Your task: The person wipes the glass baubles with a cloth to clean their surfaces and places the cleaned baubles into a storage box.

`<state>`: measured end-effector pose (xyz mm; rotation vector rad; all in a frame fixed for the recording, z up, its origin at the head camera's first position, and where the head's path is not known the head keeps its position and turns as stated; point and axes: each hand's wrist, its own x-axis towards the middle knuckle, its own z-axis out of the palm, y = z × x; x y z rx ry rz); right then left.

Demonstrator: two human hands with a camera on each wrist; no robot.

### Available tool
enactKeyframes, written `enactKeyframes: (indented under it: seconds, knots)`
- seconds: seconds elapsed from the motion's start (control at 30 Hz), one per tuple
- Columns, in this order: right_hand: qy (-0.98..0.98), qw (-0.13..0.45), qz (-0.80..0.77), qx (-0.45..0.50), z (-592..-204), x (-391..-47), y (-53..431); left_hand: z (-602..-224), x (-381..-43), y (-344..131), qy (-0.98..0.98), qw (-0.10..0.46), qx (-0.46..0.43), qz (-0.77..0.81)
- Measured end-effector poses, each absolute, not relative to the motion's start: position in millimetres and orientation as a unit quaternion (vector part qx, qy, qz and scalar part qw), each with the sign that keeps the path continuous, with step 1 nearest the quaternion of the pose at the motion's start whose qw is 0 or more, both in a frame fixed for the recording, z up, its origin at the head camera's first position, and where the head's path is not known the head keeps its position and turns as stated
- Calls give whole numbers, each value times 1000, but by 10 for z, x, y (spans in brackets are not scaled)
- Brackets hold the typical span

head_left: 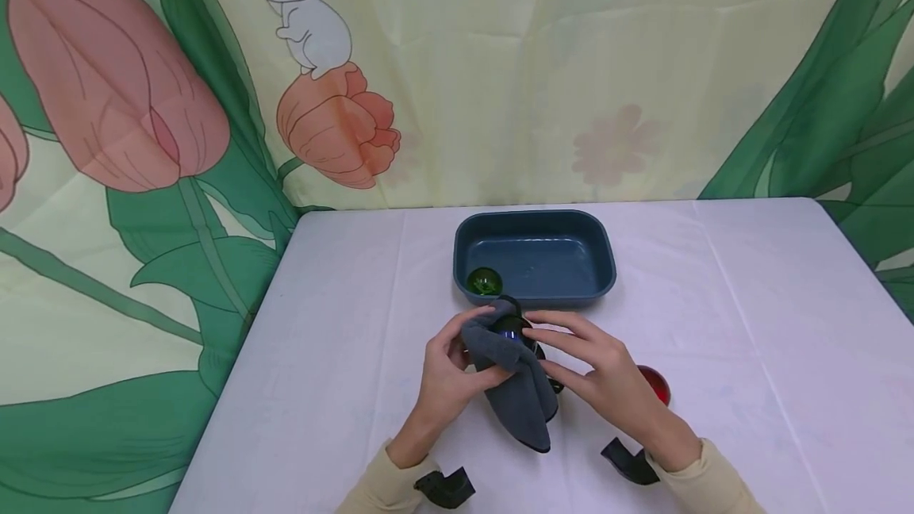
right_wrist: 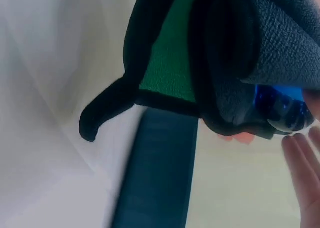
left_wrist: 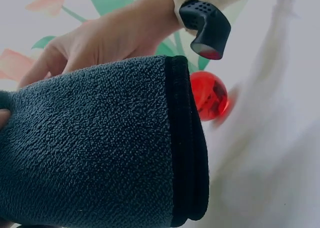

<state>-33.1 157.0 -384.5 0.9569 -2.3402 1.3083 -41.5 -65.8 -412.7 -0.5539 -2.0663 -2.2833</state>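
A dark grey-blue cloth (head_left: 524, 403) with black edging is bunched in my left hand (head_left: 451, 375), its lower end hanging down. A shiny, see-through blue ball (head_left: 512, 329) sits partly wrapped in the cloth's folds. My right hand (head_left: 596, 359) reaches in from the right, its fingertips and thumb pinching the ball's exposed side. In the right wrist view the blue ball (right_wrist: 287, 108) peeks from under the rolled cloth (right_wrist: 290, 48), with fingers (right_wrist: 300, 155) right at it. Cloth (left_wrist: 95, 148) fills much of the left wrist view and hides most of the grip.
Just beyond the hands stands a dark blue rectangular basin (head_left: 535, 260) with a see-through green ball (head_left: 485, 281) in its near left corner. A see-through red ball (head_left: 655, 385) lies on the white-covered table (head_left: 757, 419), partly behind the right wrist. A printed curtain (head_left: 500, 101) hangs behind.
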Motion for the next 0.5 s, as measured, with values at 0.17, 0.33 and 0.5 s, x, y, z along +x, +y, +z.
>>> enactKeyframes:
  seconds: [0.17,0.33,0.5]
  knots:
    - [-799,142,444,379,-3906,-382,1583,-4120,-420,-672,-659,6,-178,-730]
    - [-799,143,446,378,-3910,-389,1570,-4129,-426,-676,-655,-1,-190,-731]
    - [-801,133,468,349,-3868,-383,1559,-4152,-430,-682,-653,-1,-201,-730]
